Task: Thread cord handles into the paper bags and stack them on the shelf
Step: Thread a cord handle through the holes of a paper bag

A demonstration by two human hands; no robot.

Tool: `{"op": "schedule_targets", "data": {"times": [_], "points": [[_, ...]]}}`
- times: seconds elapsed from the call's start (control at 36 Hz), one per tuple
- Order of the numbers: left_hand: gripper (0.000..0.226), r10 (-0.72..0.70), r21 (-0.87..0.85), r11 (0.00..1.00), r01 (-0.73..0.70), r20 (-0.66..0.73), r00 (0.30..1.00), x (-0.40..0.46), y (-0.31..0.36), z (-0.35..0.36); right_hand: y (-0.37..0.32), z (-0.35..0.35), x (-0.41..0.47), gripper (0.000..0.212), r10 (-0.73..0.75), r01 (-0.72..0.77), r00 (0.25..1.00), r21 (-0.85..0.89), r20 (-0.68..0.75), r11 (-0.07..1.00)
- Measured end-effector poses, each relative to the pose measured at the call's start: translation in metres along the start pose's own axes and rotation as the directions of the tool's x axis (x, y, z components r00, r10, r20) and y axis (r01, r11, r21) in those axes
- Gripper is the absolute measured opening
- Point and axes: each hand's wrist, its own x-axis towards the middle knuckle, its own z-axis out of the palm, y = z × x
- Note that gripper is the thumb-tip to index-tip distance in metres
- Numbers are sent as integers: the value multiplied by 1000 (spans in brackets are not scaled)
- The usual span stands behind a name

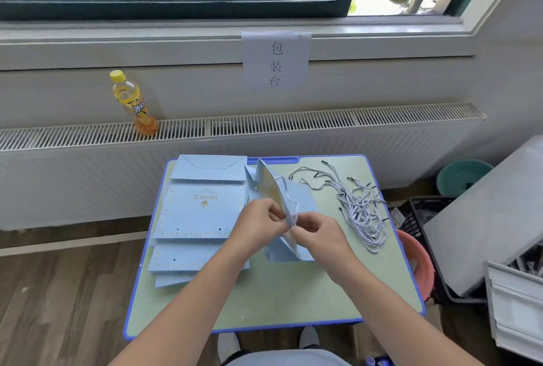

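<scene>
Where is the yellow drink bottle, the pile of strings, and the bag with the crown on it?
yellow drink bottle point(133, 102): head view, on its label.
pile of strings point(360, 210): head view, middle of the tangle.
bag with the crown point(202, 208): head view, on its flat blue face.

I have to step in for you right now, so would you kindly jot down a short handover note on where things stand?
Left hand pinches the upper edge of the open bag, standing mid-table.
Right hand pinches the cord at that edge; its other end already runs into the bag.
Flat bags lie stacked on the table's left, holes showing no cords.
Loose cords are piled on the right.
Left: finish this handle, thread the remaining bags, shelve them all. No shelf is in view.
</scene>
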Motion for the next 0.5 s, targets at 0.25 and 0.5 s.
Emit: {"op": "schedule_targets", "data": {"times": [0.25, 0.5], "points": [[35, 39, 167, 985, -41, 16, 999, 3, 9, -11, -14, -17, 1, 33, -45, 42, 998, -64, -36, 997], [29, 458, 593, 662, -459, 165, 873, 18, 12, -24, -32, -40, 8, 29, -132, 133, 991, -146, 20, 980]]}}
